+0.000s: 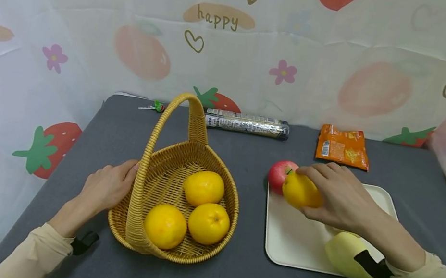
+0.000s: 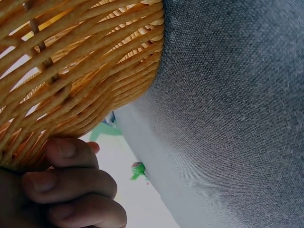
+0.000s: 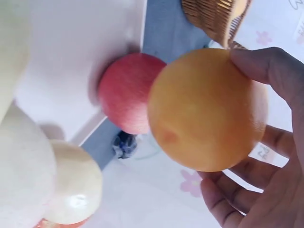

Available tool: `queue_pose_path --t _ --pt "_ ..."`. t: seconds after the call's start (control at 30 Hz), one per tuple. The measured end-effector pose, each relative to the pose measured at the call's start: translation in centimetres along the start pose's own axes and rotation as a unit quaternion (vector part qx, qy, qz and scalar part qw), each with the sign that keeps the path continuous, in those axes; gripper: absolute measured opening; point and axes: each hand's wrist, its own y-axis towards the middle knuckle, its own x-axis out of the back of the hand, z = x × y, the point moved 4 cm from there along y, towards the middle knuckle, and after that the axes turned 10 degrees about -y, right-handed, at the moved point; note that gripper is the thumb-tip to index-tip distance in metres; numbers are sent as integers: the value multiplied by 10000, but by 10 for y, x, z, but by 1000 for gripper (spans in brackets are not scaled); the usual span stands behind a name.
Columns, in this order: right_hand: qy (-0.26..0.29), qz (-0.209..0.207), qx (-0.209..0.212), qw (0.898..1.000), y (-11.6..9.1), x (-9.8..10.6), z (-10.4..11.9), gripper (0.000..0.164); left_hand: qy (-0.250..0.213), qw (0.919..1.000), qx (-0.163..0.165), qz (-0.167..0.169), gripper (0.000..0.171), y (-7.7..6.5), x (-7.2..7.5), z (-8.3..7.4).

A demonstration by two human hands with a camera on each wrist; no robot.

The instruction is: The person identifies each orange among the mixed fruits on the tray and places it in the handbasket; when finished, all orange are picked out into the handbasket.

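My left hand grips the wicker basket at its left side, near the foot of the tall handle. In the left wrist view, curled fingers lie against the woven wall. Inside the basket are three yellow-orange oranges. My right hand holds another orange between thumb and fingers, above the white tray. Behind that orange, a red apple-like fruit sits at the tray's left edge. A large pale green fruit lies at the tray's front right, partly hidden by the right wrist strap.
An orange snack packet lies behind the tray. At the back, a long silvery wrapped roll and a green-wrapped lollipop lie near the printed cloth. In the right wrist view, a smaller pale round fruit shows beside the large one.
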Motion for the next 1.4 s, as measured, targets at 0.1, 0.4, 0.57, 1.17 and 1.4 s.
queue_pose_path --t 0.1,0.4,0.57,1.17,1.4 --pt "11 -145 -42 9999 5 3 3 61 3 10000 -8 1 49 0 0 0" --pt "237 -803 36 9965 25 15 20 75 -53 10000 -72 -33 49 -2 1 -1" --pt "520 -840 128 9950 36 17 32 70 -43 10000 -59 -32 50 -2 1 -1" --pt "765 -844 664 9913 69 12 76 66 -16 10000 -53 23 51 0 2 -3" --pt "700 -933 1160 9864 85 5 101 67 -29 10000 -56 66 50 -1 1 -1"
